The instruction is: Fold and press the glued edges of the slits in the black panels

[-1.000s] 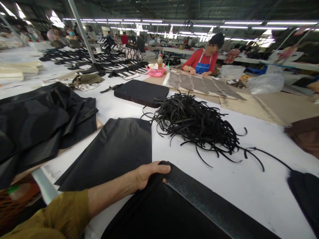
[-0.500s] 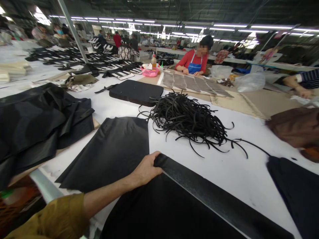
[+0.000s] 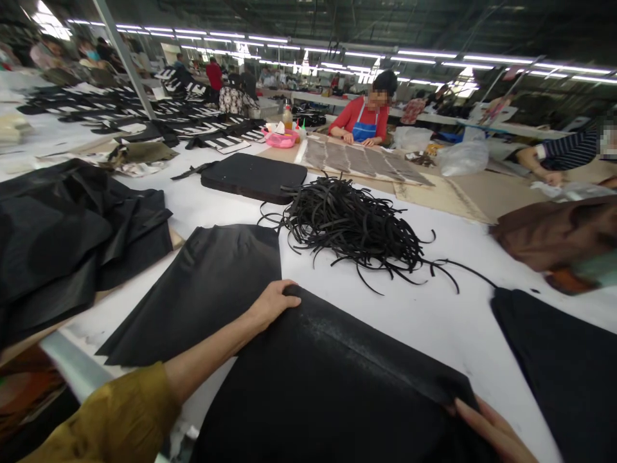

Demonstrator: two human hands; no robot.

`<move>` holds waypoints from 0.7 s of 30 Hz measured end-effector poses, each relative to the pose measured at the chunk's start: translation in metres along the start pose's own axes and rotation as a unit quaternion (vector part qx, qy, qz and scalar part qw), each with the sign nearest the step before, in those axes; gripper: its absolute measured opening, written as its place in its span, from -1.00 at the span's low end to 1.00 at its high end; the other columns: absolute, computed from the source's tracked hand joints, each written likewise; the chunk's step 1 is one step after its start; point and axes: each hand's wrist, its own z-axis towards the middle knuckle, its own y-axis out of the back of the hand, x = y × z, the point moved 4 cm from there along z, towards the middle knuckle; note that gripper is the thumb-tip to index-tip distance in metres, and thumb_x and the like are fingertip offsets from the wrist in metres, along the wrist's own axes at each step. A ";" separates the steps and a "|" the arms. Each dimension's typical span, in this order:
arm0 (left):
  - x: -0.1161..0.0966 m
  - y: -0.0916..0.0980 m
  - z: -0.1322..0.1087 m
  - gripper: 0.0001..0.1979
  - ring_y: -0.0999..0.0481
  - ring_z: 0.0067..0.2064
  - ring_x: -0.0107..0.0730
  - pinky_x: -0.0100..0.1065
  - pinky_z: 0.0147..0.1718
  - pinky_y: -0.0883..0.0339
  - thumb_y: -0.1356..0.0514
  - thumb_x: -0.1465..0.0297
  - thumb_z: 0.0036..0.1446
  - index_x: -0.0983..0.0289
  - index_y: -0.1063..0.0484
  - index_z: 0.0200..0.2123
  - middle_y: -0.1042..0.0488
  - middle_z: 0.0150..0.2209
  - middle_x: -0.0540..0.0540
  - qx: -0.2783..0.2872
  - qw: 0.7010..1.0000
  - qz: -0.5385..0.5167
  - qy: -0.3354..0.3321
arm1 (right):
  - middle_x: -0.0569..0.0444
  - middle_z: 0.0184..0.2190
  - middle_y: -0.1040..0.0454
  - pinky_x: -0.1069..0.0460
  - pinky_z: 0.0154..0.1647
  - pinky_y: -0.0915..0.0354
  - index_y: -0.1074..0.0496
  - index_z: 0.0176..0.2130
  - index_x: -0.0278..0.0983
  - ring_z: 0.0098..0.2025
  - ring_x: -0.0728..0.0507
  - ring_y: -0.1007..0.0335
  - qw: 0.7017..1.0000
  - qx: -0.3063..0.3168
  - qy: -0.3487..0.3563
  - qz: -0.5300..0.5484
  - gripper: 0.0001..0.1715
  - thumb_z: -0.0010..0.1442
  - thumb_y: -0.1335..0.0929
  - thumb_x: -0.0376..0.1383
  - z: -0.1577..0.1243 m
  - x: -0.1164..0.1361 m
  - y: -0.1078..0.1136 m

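A large black fabric panel (image 3: pixel 347 392) lies at the front of the white table, with a dull crease running along its far edge. My left hand (image 3: pixel 276 303) is closed on the panel's far left corner, thumb on top. At the right side, my right hand (image 3: pixel 491 427) holds the panel's other far corner; its lower part is cut off by the frame. Another smooth black piece (image 3: pixel 207 289) lies left of my left hand. Beyond the panel is a tangled heap of thin black strips (image 3: pixel 354 225).
A stack of black pads (image 3: pixel 253 177) sits behind the strips. Crumpled black sheets (image 3: pixel 53 225) lie left, dark pieces (image 3: pixel 559 366) right. Across the table a person in a blue apron (image 3: pixel 364 122) works by a pink basket (image 3: pixel 279 137); another person's striped sleeve (image 3: pixel 571 151) shows at right.
My right hand has come into view at the panel's right corner. The raised strip along the far edge now lies flatter, and its pale line has gone. My left hand keeps its hold.
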 end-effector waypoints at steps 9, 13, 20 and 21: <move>-0.030 -0.002 -0.052 -0.71 -0.28 -0.12 -0.25 -0.21 -0.07 -0.18 0.09 0.53 0.14 0.24 -0.38 -0.20 -0.36 -0.17 0.13 -0.019 0.874 0.435 -0.214 | -0.02 -0.16 -0.52 -0.11 -0.09 -0.36 -0.39 -0.02 -0.19 -0.10 -0.31 -0.42 0.998 0.055 0.021 -0.025 -0.40 -0.11 -0.45 -0.21 -0.004 0.003 -0.013; -0.003 -0.021 -0.065 -0.43 -0.24 -0.09 -0.24 -0.20 -0.08 -0.19 0.00 0.65 -0.05 0.22 -0.18 0.07 -0.28 -0.01 0.14 0.076 0.764 0.592 -0.247 | -0.04 -0.10 -0.48 -0.13 -0.08 -0.34 -0.40 -0.03 -0.20 -0.09 -0.32 -0.40 0.995 0.068 0.037 -0.063 -0.38 -0.13 -0.45 -0.18 -0.001 0.003 -0.010; 0.023 -0.024 -0.060 -0.32 -0.22 0.03 -0.18 -0.15 -0.01 -0.16 0.14 0.71 -0.01 0.12 -0.09 0.18 -0.19 0.13 0.14 0.042 0.695 0.678 -0.234 | -0.04 -0.13 -0.49 -0.13 -0.08 -0.31 -0.36 -0.02 -0.27 -0.13 -0.27 -0.41 0.978 0.080 0.138 -0.135 -0.44 -0.05 -0.39 -0.21 0.006 0.010 0.009; 0.024 -0.024 -0.060 -0.31 -0.23 0.03 -0.18 -0.15 -0.02 -0.17 0.17 0.72 0.00 0.12 -0.10 0.18 -0.20 0.13 0.14 0.037 0.686 0.687 -0.235 | -0.02 -0.16 -0.49 -0.13 -0.07 -0.29 -0.36 -0.03 -0.27 -0.14 -0.25 -0.41 0.968 0.053 0.169 -0.176 -0.47 -0.04 -0.37 -0.24 0.007 0.011 0.013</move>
